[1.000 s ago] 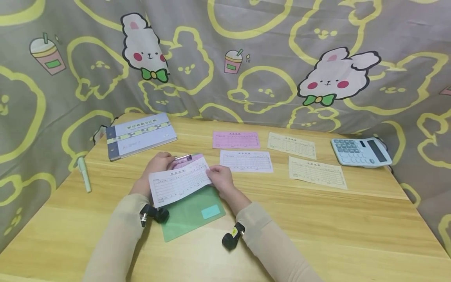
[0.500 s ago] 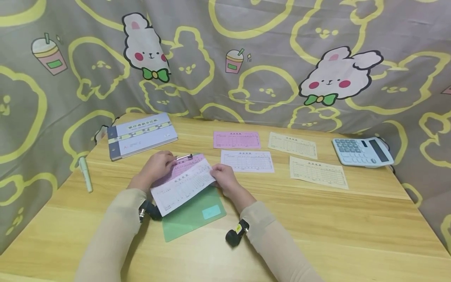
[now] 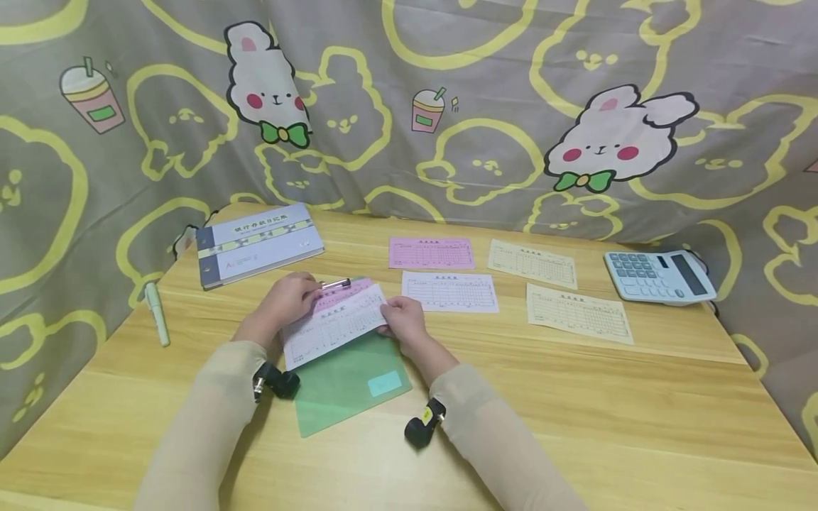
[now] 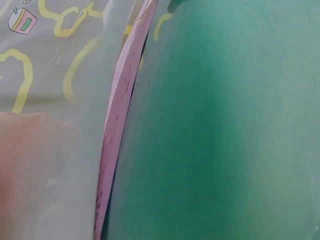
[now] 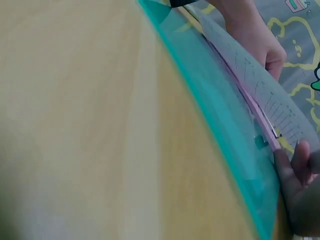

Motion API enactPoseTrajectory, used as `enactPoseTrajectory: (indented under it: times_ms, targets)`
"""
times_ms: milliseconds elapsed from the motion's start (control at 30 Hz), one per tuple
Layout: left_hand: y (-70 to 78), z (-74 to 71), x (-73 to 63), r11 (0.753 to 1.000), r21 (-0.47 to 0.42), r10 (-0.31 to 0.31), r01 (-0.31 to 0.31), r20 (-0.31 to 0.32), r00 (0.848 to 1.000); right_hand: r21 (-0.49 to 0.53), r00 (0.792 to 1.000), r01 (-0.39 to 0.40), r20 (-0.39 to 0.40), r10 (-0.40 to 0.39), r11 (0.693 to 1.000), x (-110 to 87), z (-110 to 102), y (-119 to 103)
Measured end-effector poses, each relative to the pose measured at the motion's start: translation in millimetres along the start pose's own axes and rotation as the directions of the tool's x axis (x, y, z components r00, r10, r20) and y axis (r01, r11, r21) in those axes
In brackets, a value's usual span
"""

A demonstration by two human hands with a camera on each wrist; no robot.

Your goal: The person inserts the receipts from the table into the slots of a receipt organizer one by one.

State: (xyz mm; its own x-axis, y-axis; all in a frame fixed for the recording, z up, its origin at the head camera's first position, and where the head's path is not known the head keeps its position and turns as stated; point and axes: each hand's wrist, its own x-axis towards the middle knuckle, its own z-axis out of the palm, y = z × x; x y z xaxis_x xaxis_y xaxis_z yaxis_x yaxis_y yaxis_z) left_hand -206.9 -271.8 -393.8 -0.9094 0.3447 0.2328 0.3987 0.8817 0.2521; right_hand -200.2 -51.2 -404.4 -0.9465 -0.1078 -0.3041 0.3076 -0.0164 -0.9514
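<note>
In the head view a green clipboard (image 3: 351, 387) lies tilted on the table, a light blue label at its lower right. Its metal clip (image 3: 336, 284) sits at the top edge beside my left hand (image 3: 284, 301), whose fingers grip the board's upper left by the clip. Over a pink form (image 3: 361, 287) on the board lies a white printed form (image 3: 332, 326), hiding much of it. My right hand (image 3: 405, 323) pinches the white form's right edge. In the left wrist view, the pink form (image 4: 117, 125) shows edge-on beside the green board (image 4: 210, 125).
Beyond the clipboard lie a pink slip (image 3: 431, 253), a white slip (image 3: 449, 292) and two cream slips (image 3: 532, 264). A calculator (image 3: 660, 277) is at the far right. A blue ledger book (image 3: 262, 245) and a pale green pen (image 3: 156, 314) lie left.
The white form dipped at its lower left, uncovering more of the pink form, then rose again toward the clip. My left hand has opened out slightly from the sheet and stays by the clip.
</note>
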Motion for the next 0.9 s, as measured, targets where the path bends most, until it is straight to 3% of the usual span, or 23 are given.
enactPoseTrajectory:
  times_ms: [167,533,767,900]
  targets:
    - [-0.2,0.2,-0.2,1.000,-0.008,-0.010,0.010,0.005,1.000,-0.039,1.000,-0.005,-0.015,0.005,0.999,-1.4,3.5,-3.2]
    - [1.5,-0.3,0.3,0.999,-0.009,-0.040,0.040,0.010,0.999,-0.110,0.998,-0.001,0.057,0.008,0.994,-1.9,-0.1,-1.8]
    - [1.7,0.0,0.4,0.998,-0.010,-0.057,0.057,0.019,0.998,-0.021,0.998,0.002,0.060,-0.001,1.000,-1.0,-0.1,-0.5]
    - [1.7,-0.3,-0.1,0.997,-0.015,-0.069,0.070,0.029,0.997,-0.022,0.998,-0.008,0.065,0.010,1.000,-1.6,1.7,-1.4]
